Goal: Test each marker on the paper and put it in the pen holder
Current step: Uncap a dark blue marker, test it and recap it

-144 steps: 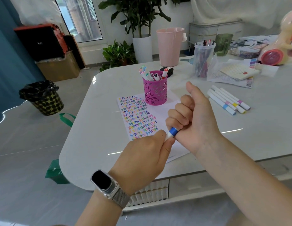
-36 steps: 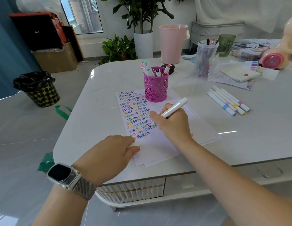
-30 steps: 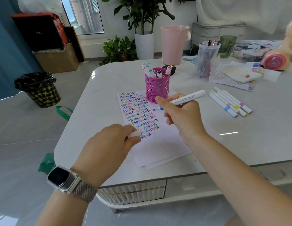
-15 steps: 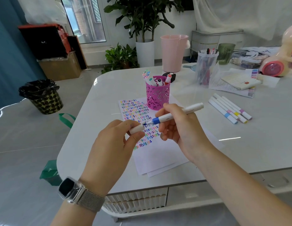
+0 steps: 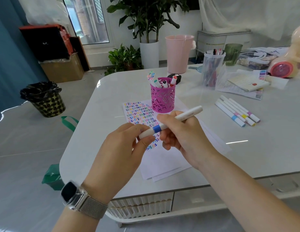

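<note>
A white marker with a blue band (image 5: 182,116) is held level above the paper (image 5: 164,158). My right hand (image 5: 181,133) grips its barrel. My left hand (image 5: 124,144) pinches the white cap on the marker's left end, and the cap sits against the blue band. The paper carries rows of small coloured squiggles. Beyond it a pink cut-out pen holder (image 5: 163,97) stands on the paper's far edge with several markers in it. Several more white markers (image 5: 238,111) lie side by side to the right on the table.
The white table (image 5: 246,144) has a clear tub of pens (image 5: 212,67), a green cup (image 5: 233,53), papers and a pink toy (image 5: 290,64) at the back right. A pink bin (image 5: 178,52) and potted plants stand behind. A lined waste basket (image 5: 43,99) is on the floor, left.
My right hand lifted the marker off the paper and turned it level. My left hand came up from the paper with the cap and pushed it onto the tip, which is now covered.
</note>
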Demonstrator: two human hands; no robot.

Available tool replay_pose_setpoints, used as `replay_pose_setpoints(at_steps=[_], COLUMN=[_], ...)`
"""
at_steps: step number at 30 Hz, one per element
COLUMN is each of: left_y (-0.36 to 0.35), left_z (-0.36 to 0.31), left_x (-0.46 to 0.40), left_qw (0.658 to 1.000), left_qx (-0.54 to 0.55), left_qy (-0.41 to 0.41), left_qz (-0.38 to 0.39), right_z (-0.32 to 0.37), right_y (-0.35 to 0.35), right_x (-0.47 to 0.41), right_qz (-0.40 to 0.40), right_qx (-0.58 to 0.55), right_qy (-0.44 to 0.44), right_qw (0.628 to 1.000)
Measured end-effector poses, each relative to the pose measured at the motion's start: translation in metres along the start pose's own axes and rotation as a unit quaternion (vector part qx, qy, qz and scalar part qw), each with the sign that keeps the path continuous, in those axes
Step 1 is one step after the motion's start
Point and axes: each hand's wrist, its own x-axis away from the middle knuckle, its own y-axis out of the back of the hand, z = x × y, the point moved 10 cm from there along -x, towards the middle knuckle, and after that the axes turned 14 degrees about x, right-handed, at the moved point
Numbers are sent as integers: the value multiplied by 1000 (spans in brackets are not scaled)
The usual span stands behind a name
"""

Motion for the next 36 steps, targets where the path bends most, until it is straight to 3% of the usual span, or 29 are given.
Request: replay_pose_setpoints(at_steps=[8,21,32,34,36], left_y=[-1,-9,-12,-9,-6], left_z=[-9,-2,3,-3,-3], left_x=[5,17,19,16,10], left_qw=[996,990,997,999,993], left_qx=[-84,-133,-60,-13,100], left_qy=[-30,-36,-7,14,60], left_qz=[-25,35,49,38,23], right_z=[-18,-36,-31,-17,0], right_y=[-8,-26,-19,-16,-15], right_x=[2,11,15,12,9], right_qz=[7,55,40,41,48], right_qx=[-54,-72,-45,-33,-40], right_qy=[-55,-87,-79,-52,-24], right_qw=[997,992,995,997,998])
